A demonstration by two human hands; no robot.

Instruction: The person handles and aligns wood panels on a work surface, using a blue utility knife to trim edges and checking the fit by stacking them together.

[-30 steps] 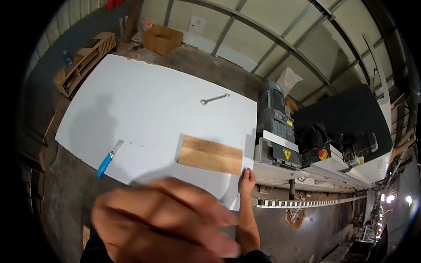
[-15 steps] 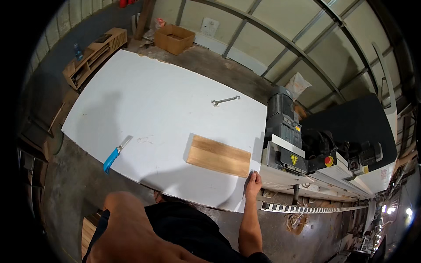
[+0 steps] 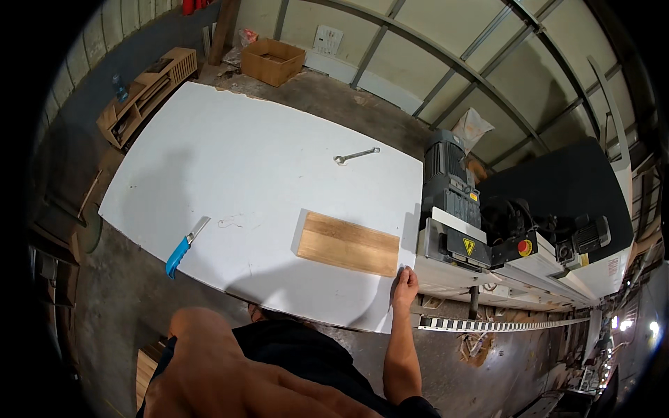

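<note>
Wooden board (image 3: 350, 244) lies near right on the desk (image 3: 244, 153), seemingly set out but not yet held, wrench (image 3: 357, 155) and cutter (image 3: 179, 258) idle, right hand (image 3: 405, 287) curled just beside it, left hand (image 3: 237, 376) cropped, either's grip unclear

Pale wall (image 3: 446, 24) with metal ribs (image 3: 384, 26), grey floor (image 3: 118, 306), low wooden cabinet (image 3: 148, 92), bright lights (image 3: 625, 324) far right

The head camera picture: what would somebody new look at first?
Probably the white table in the middle, with a wooden board toward its right end. The blue-handled tool poking over the table's near edge, at left, may pop out. On the right, a machine has a bright red button.
</note>
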